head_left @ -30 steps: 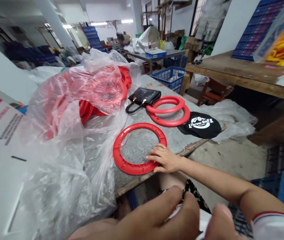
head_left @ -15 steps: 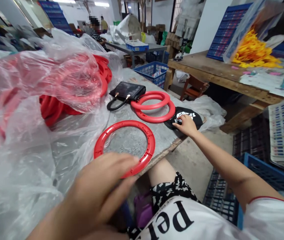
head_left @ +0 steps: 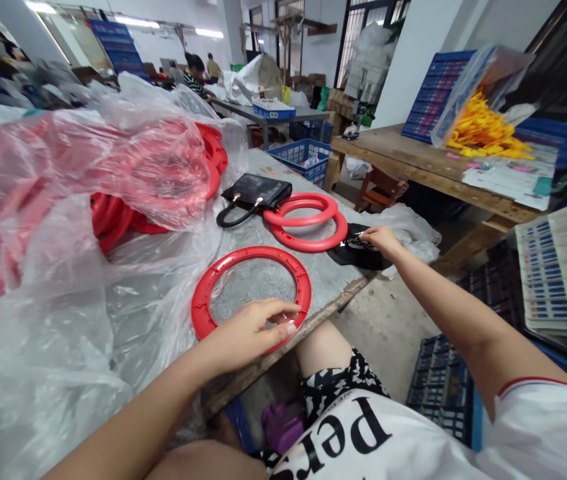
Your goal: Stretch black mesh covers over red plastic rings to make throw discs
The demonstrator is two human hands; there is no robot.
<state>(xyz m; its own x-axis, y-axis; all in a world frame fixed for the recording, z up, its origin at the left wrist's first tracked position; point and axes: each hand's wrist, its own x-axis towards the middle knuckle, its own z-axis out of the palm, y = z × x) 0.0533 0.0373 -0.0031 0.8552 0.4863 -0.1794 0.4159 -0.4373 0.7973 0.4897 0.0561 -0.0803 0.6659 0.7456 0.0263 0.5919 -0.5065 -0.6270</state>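
A red plastic ring (head_left: 202, 303) lies flat on the grey table, its near side partly covered by my left hand (head_left: 250, 333). That hand rests over the ring's near rim, thumb and fingers apart; whether it presses on the plastic I cannot tell. My right hand (head_left: 384, 241) is closed, fingertips pinching a black cloth item (head_left: 358, 252) with white print at the table's right edge. The cloth's print is folded and partly hidden. Beside it, two more red rings (head_left: 308, 244) overlap, one leaning on the other.
A black handbag (head_left: 258, 190) sits behind the rings. Clear plastic sheeting (head_left: 163, 87) covers a heap of red rings (head_left: 113, 217) on the left. Blue crates (head_left: 438, 380) stand on the floor at right. A wooden table (head_left: 393, 140) holds yellow pieces (head_left: 486, 133). Other people work far back.
My left hand has moved away from me and down onto the ring's near rim. My right hand has shifted slightly right and up, and the black cloth under it is now folded.
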